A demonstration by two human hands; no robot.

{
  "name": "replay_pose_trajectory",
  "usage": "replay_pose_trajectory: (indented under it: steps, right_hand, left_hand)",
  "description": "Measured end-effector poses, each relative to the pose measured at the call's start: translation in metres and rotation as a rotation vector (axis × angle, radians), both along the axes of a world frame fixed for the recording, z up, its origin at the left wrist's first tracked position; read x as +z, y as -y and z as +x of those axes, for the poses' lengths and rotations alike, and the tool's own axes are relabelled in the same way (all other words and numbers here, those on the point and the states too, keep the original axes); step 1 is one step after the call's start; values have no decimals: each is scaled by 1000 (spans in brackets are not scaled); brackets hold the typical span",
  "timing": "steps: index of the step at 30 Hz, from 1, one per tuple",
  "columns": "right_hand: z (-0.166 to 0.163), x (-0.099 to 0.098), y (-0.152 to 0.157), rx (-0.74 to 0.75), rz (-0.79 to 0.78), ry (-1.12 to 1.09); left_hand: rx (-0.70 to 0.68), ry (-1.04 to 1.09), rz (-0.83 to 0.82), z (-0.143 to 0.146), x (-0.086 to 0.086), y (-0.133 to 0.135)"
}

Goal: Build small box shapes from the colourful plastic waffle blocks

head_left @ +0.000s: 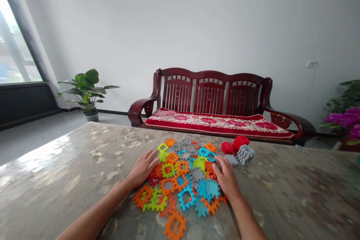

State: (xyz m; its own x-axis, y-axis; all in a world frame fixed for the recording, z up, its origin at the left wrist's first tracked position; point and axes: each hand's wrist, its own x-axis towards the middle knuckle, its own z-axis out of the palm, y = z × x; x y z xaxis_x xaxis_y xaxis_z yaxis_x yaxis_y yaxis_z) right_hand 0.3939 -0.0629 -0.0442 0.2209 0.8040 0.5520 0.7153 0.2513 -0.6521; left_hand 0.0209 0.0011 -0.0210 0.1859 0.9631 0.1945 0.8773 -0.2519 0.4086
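Note:
A loose pile of flat plastic interlocking tiles with notched edges, in orange, green, blue, grey and red, spreads over the table between my hands. My left hand (144,168) rests at the pile's left edge, fingers stretched out, near a lime-green tile (163,156). At the right edge lies my right hand (225,174), its fingers apart and touching or just over the tiles there. Between them are an orange window tile (183,167), a grey tile (197,175) and a blue frame tile (186,198). An orange tile (176,225) lies nearest me.
Behind my right hand stand a stack of grey tiles (245,155) and red tiles (240,142). One grey piece (301,149) lies farther right on the patterned table (70,180). Beyond are a wooden bench (210,93), a potted plant (89,93) and purple flowers (344,118).

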Motion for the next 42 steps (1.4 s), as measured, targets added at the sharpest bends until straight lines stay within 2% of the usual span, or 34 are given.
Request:
replay_pose_trajectory:
  steps: [4,10,15,19,22,24,29,32,37,42]
  right_hand:
    - [-9,-3,3,51,-58,55]
    - [-24,3,10,100,-91,114]
    - [-29,12,10,61,-75,109]
    - [-28,17,10,48,-67,72]
    - [-26,21,11,97,-66,22]
    - [-25,22,11,137,-64,-24]
    - [-23,23,11,170,-60,-117]
    - [-21,23,10,150,-55,-190]
    - [-17,24,9,121,-62,-326]
    - [-15,27,12,96,-111,-434]
  left_hand:
    - [9,2,18,22,-2,10]
    - [70,5,13,64,2,8]
    - [141,96,37,76,1,4]
    - [70,291,38,74,3,0]
    - [-4,443,17,64,6,-3]
    - [9,497,-4,54,7,-4]
    - [150,467,27,34,2,-1]
    - [112,425,53,32,1,4]
    - [27,361,-5,30,4,12]
    - [4,318,-11,20,4,25]
